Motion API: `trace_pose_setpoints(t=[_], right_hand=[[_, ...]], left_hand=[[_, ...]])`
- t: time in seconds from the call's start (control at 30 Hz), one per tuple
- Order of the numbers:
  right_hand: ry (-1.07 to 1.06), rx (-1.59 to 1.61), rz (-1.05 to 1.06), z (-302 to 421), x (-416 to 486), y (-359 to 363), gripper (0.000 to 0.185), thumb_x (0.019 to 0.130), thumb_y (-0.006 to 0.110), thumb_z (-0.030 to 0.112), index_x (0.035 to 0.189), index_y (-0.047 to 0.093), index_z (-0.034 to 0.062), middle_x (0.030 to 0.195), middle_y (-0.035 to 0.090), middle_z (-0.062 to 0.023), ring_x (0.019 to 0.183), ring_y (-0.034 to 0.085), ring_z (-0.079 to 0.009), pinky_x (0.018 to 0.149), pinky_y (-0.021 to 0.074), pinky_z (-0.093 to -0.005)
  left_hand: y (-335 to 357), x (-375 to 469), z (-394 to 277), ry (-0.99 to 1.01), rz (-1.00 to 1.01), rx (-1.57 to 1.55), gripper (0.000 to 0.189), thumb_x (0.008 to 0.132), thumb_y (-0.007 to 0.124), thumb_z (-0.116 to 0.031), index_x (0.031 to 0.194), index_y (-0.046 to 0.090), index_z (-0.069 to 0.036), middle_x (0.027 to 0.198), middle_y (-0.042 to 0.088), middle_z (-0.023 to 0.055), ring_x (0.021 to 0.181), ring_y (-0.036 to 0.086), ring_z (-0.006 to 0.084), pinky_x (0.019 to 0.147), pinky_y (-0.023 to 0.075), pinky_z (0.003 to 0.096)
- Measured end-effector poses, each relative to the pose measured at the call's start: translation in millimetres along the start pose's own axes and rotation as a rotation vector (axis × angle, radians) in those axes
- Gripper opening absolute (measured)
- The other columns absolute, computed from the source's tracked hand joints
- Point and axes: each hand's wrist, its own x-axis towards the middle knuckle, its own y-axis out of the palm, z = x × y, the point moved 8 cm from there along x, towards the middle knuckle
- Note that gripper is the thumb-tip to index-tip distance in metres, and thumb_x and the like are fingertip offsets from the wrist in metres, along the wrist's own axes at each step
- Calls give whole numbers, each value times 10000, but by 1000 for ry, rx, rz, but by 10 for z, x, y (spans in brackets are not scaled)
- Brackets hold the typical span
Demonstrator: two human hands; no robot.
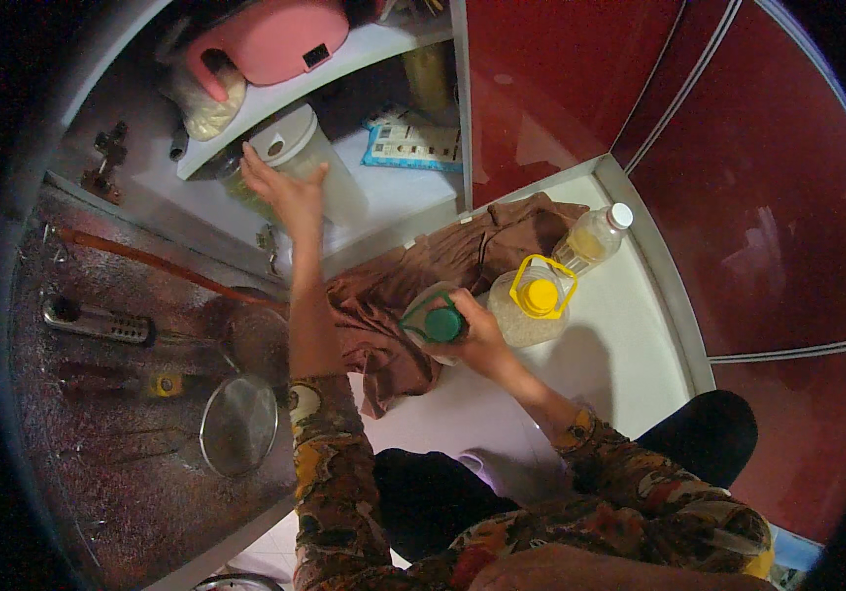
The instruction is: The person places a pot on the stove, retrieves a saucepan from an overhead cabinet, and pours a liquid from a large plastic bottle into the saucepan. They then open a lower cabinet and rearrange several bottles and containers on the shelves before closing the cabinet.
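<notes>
My left hand (286, 192) reaches into the cabinet's lower shelf with thumb and fingers apart. It is in front of a translucent plastic container (338, 185) with a white lid (286, 137); whether it touches the container cannot be told. A dark-lidded jar (242, 188) is partly hidden behind that hand. Lower down, my right hand (478, 336) grips a clear plastic bottle by its green handle (423, 318), beside the green cap (443, 325). Close to it stands a bottle of pale grains (522, 318) with a yellow cap and handle. A white-capped bottle (593, 236) is behind that one.
Brown cloth (400, 325) lies crumpled along the cabinet's foot. Above, the upper shelf (363, 55) holds a pink plastic item (282, 44) and a bag (212, 107). A blue-white packet (412, 144) lies inside. The open door (134, 480) at left carries hanging utensils and a strainer (239, 426).
</notes>
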Motion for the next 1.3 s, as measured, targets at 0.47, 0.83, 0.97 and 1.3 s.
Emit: trace_pose_setpoints(t=[0.47,0.83,0.97,1.3], right_hand=[[107,-11,96,-58,-13,-1,599,658,854,52,1181,561,55,1226,555,-125,1161,538,-328,1028,428,-394],[275,269,122,-188,-4,14,581,738,828,116,1245,545,115,1238,566,-123,1164,555,-321,1024,430,-415],[8,-40,150,-45,88,22,545,724,831,135,1199,570,81,1194,591,-135,1141,567,-336,995,439,-425],[-49,-4,126,-88,117,37,605,647,919,176,1159,610,89,1205,611,-113,1191,561,-317,1003,452,-445]], left_hand=[[2622,-1495,693,-1070,662,-399,462,842,770,-349,998,603,53,921,639,173,852,642,261,792,541,433],[3256,-1005,934,-953,684,15,818,769,761,-304,1364,313,34,1274,503,302,1192,527,422,986,448,471],[3730,-1191,1319,-1218,582,-585,505,754,767,-291,1079,589,53,1125,643,219,1029,622,325,891,486,446],[3543,-1132,998,-1146,603,-302,630,796,758,-323,1233,552,83,1245,618,161,1068,628,325,917,515,416]])
